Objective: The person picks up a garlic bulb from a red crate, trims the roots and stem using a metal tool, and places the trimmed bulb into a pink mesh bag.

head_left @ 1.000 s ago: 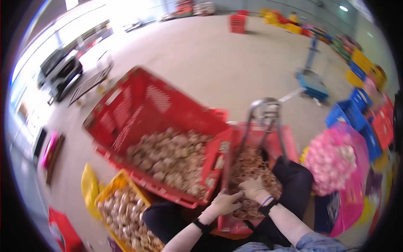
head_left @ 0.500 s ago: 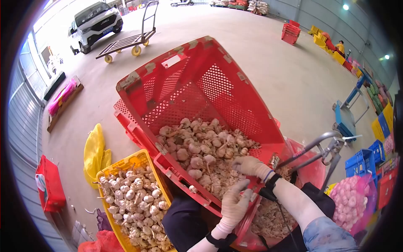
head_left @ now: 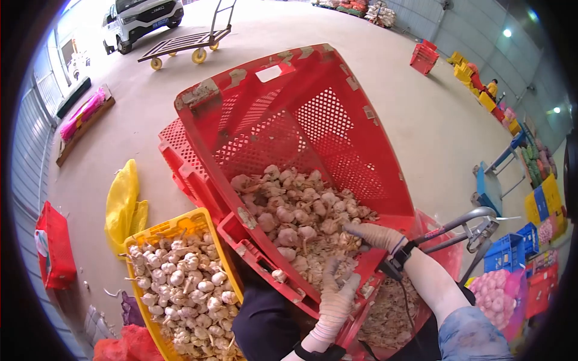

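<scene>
Garlic heap [head_left: 295, 207] under both hands in the tilted red crate [head_left: 367, 126]

And the red crate is tipped toward the person, the heap banked along its lower side. On the left, the yellow crate [head_left: 195, 219] is packed with paler garlic. Peelings [head_left: 385, 319] are held in the lower bin [head_left: 448, 256], partly hidden by the right forearm [head_left: 430, 283], and that forearm is closely crowded by a metal frame [head_left: 451, 224]!

Here the right hand [head_left: 376, 236] is stretched over the crate's lip, fingers laid across a bulb; whether its grip is pinched cannot be told. The left hand [head_left: 337, 298] is raised at the near edge, its gloved grip spread, nothing pinched. One loose bulb [head_left: 279, 275] is lodged on the outer ledge.
</scene>
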